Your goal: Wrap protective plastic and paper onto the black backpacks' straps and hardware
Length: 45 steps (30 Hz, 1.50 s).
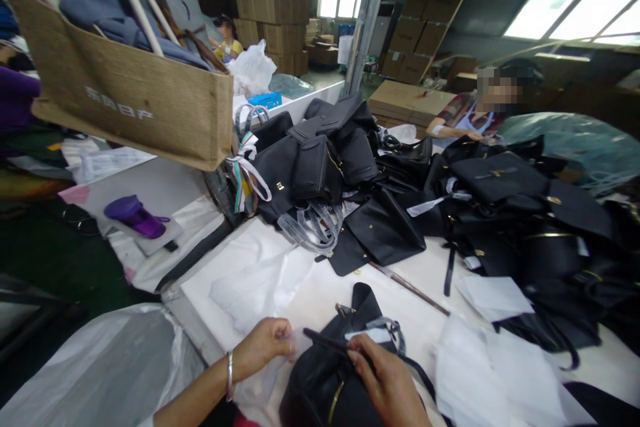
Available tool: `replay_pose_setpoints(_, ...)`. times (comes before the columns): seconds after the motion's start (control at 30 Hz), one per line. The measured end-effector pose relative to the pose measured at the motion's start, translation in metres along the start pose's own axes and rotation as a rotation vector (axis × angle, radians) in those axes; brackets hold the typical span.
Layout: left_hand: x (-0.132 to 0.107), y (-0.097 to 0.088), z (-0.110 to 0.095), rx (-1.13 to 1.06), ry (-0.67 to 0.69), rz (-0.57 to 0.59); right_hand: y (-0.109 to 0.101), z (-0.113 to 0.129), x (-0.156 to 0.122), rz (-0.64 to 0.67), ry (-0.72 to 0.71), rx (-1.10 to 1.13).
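A black bag with gold hardware lies on the white table in front of me. My right hand grips a narrow black strap between thumb and fingers, just above the bag. The strap's free end points toward my left hand, which wears a silver bangle on its wrist. My left fingers are pinched together on a thin translucent plastic wrap that hangs down beside the bag. Clear plastic covers a ring-like part near the bag's top.
Black bags are piled across the table's far side. White tissue sheets lie at right, and a long brown rod behind my bag. A jute bag hangs at upper left above a purple cup. A co-worker sits opposite.
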<state>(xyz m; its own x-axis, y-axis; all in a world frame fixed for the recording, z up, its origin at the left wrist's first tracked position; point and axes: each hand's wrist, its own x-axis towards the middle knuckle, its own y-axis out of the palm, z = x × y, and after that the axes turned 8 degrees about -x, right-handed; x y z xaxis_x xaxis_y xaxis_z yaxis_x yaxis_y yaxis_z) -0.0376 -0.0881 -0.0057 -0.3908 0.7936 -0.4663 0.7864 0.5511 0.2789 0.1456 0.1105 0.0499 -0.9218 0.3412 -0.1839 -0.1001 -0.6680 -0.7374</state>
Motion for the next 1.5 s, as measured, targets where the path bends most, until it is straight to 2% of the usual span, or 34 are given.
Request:
replay_pose_setpoints(0.23, -0.003, 0.0, -0.008, 0.126, -0.004, -0.007, -0.005, 0.004, 0.002, 0.065, -0.063, -0.086)
replay_pose_setpoints(0.4, -0.004, 0.007, -0.012, 0.226, -0.035, 0.065, -0.006, 0.011, 0.008, 0.116, -0.077, -0.055)
replay_pose_setpoints(0.5, -0.003, 0.016, -0.006, 0.233, -0.069, 0.108, 0.007, 0.022, 0.009, 0.139, -0.052, 0.014)
replay_pose_setpoints(0.6, -0.004, 0.025, 0.005, 0.209, -0.107, 0.16, 0.029, 0.032, 0.007, 0.167, -0.028, 0.074)
replay_pose_setpoints(0.73, -0.009, 0.021, 0.011, 0.238, -0.127, 0.185, 0.045, 0.026, -0.003, 0.176, 0.01, 0.111)
replay_pose_setpoints(0.87, -0.009, 0.007, 0.005, 0.404, -0.11, 0.145, 0.034, 0.003, -0.014, 0.178, 0.155, 0.169)
replay_pose_setpoints(0.93, -0.007, 0.007, 0.002, 0.475, -0.098, 0.153, 0.03, -0.001, -0.016, 0.18, 0.183, 0.178)
replay_pose_setpoints(1.07, -0.003, 0.016, 0.003, 0.526, -0.058, 0.18, 0.035, 0.008, -0.012, 0.142, 0.155, 0.2)
replay_pose_setpoints(1.23, -0.004, 0.015, 0.005, 0.469, -0.103, 0.171, 0.031, 0.009, -0.012, 0.141, 0.161, 0.153)
replay_pose_setpoints(1.37, -0.008, 0.017, -0.002, 0.497, -0.078, 0.159, 0.025, 0.004, -0.015, 0.147, 0.209, 0.064)
replay_pose_setpoints(1.5, -0.015, 0.021, -0.014, 0.614, -0.016, 0.232, 0.024, 0.007, -0.018, 0.122, 0.208, 0.066)
